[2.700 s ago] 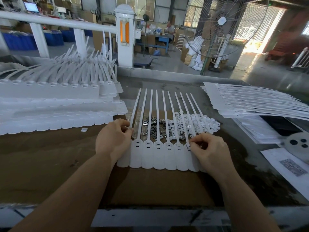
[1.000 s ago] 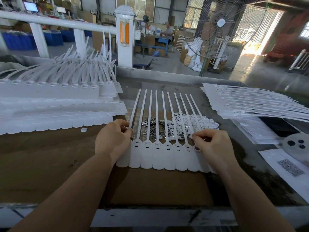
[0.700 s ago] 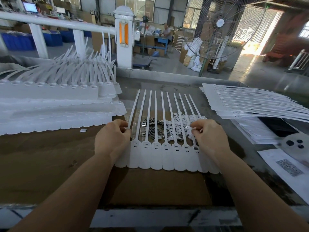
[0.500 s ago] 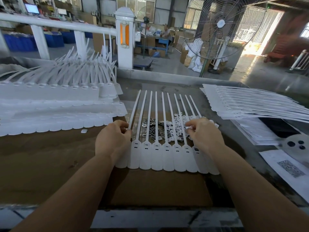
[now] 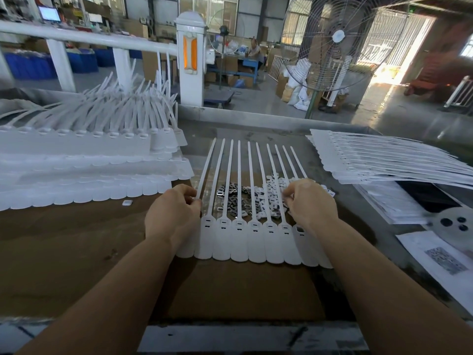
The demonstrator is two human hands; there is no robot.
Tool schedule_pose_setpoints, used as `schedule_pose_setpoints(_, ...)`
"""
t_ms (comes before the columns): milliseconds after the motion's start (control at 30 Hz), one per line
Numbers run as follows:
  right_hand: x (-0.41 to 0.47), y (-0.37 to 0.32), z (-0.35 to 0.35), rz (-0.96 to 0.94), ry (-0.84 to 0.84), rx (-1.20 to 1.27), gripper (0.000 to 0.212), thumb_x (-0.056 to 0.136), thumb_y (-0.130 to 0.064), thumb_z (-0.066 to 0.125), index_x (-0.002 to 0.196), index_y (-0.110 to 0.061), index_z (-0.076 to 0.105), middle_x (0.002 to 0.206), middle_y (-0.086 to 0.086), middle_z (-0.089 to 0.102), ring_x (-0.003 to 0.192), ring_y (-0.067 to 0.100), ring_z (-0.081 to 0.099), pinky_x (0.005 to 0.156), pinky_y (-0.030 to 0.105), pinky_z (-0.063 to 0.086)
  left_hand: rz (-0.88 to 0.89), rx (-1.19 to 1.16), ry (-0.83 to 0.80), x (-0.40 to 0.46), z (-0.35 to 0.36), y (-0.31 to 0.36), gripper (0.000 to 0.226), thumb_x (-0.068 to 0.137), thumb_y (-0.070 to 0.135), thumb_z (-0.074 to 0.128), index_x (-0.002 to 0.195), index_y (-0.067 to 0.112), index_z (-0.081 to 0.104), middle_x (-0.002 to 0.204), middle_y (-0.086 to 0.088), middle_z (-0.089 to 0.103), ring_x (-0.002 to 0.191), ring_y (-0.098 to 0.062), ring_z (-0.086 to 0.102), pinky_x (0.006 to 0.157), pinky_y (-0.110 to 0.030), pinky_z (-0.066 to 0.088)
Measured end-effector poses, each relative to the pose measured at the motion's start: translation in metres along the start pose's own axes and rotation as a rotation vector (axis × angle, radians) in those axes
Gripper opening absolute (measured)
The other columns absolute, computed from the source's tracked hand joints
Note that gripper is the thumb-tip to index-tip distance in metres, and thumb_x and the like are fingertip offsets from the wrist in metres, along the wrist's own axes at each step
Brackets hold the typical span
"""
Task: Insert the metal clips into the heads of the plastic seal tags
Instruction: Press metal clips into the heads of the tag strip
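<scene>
Over the clips (image 5: 236,201), right hand (image 5: 311,204) reaches (fingers curled).

We count ten long white plastic seal tags (image 5: 239,242) in the joined strip at the centre; ten tails fan out at the top. Two bare hands are in view, left hand (image 5: 172,216) and right hand (image 5: 311,204). The small metal clips (image 5: 234,201) form one loose heap, too many to count. We see two stacks of white tag strips: left stack (image 5: 84,160) and right stack (image 5: 389,160). One lone white cap (image 5: 127,202). One standing fan (image 5: 335,44).
</scene>
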State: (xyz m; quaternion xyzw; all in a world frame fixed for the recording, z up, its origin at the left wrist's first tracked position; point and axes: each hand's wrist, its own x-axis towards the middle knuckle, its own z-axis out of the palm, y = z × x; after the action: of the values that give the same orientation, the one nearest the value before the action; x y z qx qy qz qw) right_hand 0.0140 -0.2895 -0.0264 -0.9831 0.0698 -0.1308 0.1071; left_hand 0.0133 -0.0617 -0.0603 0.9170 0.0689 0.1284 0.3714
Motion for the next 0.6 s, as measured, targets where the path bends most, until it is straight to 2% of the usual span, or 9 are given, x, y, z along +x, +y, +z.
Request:
schedule_pose_setpoints(67, 0.0009, 0.0006, 0.0012, 0.002, 0.0, 0.008, 0.02, 0.09, -0.01, 0.059, 0.103, -0.02, 0.071, 0.102, 0.001, 0.068, 0.087, 0.019, 0.064, 0.07, 0.029, 0.048, -0.003, 0.007, 0.0, 0.001, 0.0009, -0.0004, 0.025, 0.091, 0.027, 0.056, 0.115, 0.023, 0.06, 0.092, 0.011, 0.062, 0.082, -0.011, 0.056, 0.072, -0.028, 0.048)
schedule_pose_setpoints(167, 0.0006, 0.0015, 0.002, 0.006, 0.019, 0.044, 0.022, 0.091, -0.01, 0.057, 0.108, -0.02, 0.067, 0.107, 0.002, 0.065, 0.09, 0.02, 0.062, 0.072, 0.03, 0.048, -0.012, 0.01, 0.003, 0.0023, 0.002, -0.0006, 0.026, 0.091, 0.029, 0.056, 0.116, 0.024, 0.06, 0.1, 0.008, 0.066, 0.083, -0.009, 0.054, 0.072, -0.029, 0.048)
schedule_pose_setpoints(300, 0.0009, 0.0021, 0.0036, -0.019, 0.005, 0.011, 0.038, 0.092, -0.006, 0.051, 0.125, -0.024, 0.057, 0.123, 0.004, 0.056, 0.106, 0.024, 0.058, 0.084, 0.036, 0.047, -0.017, 0.012, 0.003, 0.0028, 0.003, -0.0003, 0.026, 0.091, 0.03, 0.055, 0.117, 0.026, 0.06, 0.105, 0.008, 0.067, 0.083, -0.009, 0.054, 0.069, -0.028, 0.048)
schedule_pose_setpoints(433, 0.0023, 0.0013, 0.0051, -0.027, -0.012, -0.039, 0.023, 0.091, -0.006, 0.051, 0.104, -0.021, 0.063, 0.11, 0.007, 0.056, 0.093, 0.024, 0.058, 0.073, 0.032, 0.045, -0.012, 0.014, -0.004, 0.0031, 0.0027, -0.0004, 0.026, 0.091, 0.029, 0.056, 0.117, 0.025, 0.06, 0.104, 0.007, 0.067, 0.082, -0.009, 0.053, 0.067, -0.027, 0.046)
schedule_pose_setpoints(600, 0.0031, -0.0001, 0.0058, -0.004, 0.05, 0.009, 0.023, 0.093, -0.01, 0.052, 0.104, -0.023, 0.068, 0.104, 0.002, 0.064, 0.087, 0.02, 0.061, 0.066, 0.026, 0.044, -0.014, 0.016, 0.0, 0.0033, 0.0037, -0.0007, 0.026, 0.092, 0.03, 0.056, 0.117, 0.026, 0.059, 0.104, 0.007, 0.067, 0.082, -0.009, 0.053, 0.067, -0.027, 0.045)
